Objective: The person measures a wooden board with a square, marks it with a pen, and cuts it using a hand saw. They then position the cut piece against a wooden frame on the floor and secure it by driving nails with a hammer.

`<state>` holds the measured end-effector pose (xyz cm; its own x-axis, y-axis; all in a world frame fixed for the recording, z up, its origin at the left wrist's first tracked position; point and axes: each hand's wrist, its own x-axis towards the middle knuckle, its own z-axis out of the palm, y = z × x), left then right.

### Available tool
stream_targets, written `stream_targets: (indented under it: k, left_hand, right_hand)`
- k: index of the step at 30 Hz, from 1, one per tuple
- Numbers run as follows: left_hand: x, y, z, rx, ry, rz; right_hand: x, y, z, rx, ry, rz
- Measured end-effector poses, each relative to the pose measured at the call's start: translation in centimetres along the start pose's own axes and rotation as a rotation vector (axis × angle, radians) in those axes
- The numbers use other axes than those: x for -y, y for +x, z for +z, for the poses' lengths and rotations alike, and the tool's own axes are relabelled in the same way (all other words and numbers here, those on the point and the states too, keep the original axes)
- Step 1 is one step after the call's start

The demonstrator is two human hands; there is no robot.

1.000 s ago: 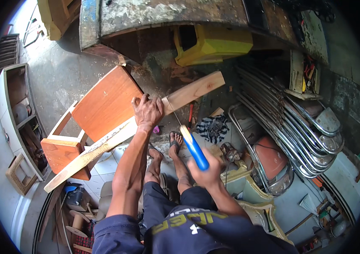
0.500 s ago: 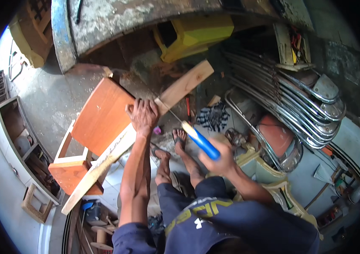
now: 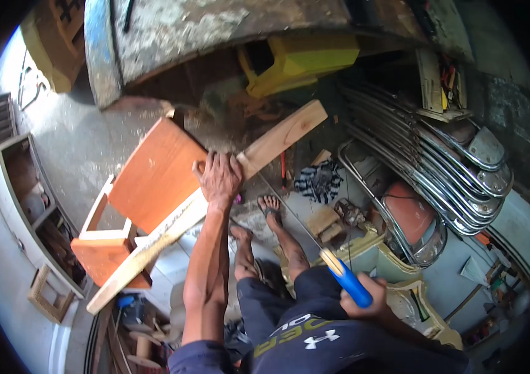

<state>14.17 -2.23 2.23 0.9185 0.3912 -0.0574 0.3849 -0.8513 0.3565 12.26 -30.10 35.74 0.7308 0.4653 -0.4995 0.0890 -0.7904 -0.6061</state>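
My left hand (image 3: pixel 220 177) grips a long pale wooden plank (image 3: pixel 285 134) and presses it down against an orange wooden chair (image 3: pixel 159 171) tipped over below it. The plank slants from lower left to upper right. My right hand (image 3: pixel 369 295), close to my body, is wrapped round the blue handle of a handsaw (image 3: pixel 347 279). Its thin blade appears nearly edge-on and reaches up to the plank, just right of my left hand. Whether the blade's tip sits in a cut cannot be made out.
Stacked metal-framed chairs (image 3: pixel 402 149) stand to the right. A worn workbench (image 3: pixel 184 47) spans the far side, with a yellow piece of furniture (image 3: pixel 305 62) beneath it. A white cabinet (image 3: pixel 9 230) lies at left. A striped cloth (image 3: pixel 318 182) lies on the floor near my feet.
My right hand has drawn the handsaw back toward my body, down and to the right, showing more blade. The left hand stays on the plank; the view has shifted slightly.
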Motion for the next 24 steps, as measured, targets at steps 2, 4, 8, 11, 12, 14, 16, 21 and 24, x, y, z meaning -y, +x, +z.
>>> stream_targets:
  k: [2, 4, 8, 11, 12, 14, 16, 21, 24]
  left_hand:
    - [-1.4, -0.2, -2.1, 0.012, 0.026, 0.020]
    - [-0.7, -0.3, -0.2, -0.006, 0.017, 0.009]
    - [-1.8, -0.7, -1.2, 0.061, -0.020, 0.007]
    - [0.0, -0.4, -0.5, 0.036, -0.019, -0.022]
    - [-0.8, -1.1, -0.8, 0.038, -0.027, -0.009]
    - [-1.0, -1.7, -1.9, 0.053, -0.002, -0.018]
    - [0.0, -1.2, -0.6, 0.005, -0.006, -0.035]
    - [-0.6, -1.1, -1.1, 0.048, -0.033, 0.004]
    - [-1.0, -0.6, -0.7, 0.028, 0.008, -0.007]
  right_hand:
    - [-1.8, -6.6, -1.0, 0.032, -0.028, 0.019]
    - [-0.2, 1.6, 2.9, -0.167, 0.157, 0.076]
    - [-0.8, 11.5, 7.8, -0.155, 0.167, 0.129]
    - [0.3, 1.1, 2.6, -0.080, 0.111, 0.079]
    - [-1.6, 0.1, 2.2, -0.426, -0.009, -0.317]
    - [-2.6, -2.6, 1.6, -0.391, -0.103, -0.399]
    - [1.8, 3.8, 4.1, -0.150, 0.206, 0.172]
    - [-1.2, 7.5, 6.8, -0.092, 0.251, 0.192]
    - [-5.2, -4.4, 1.8, -0.206, -0.163, -0.281]
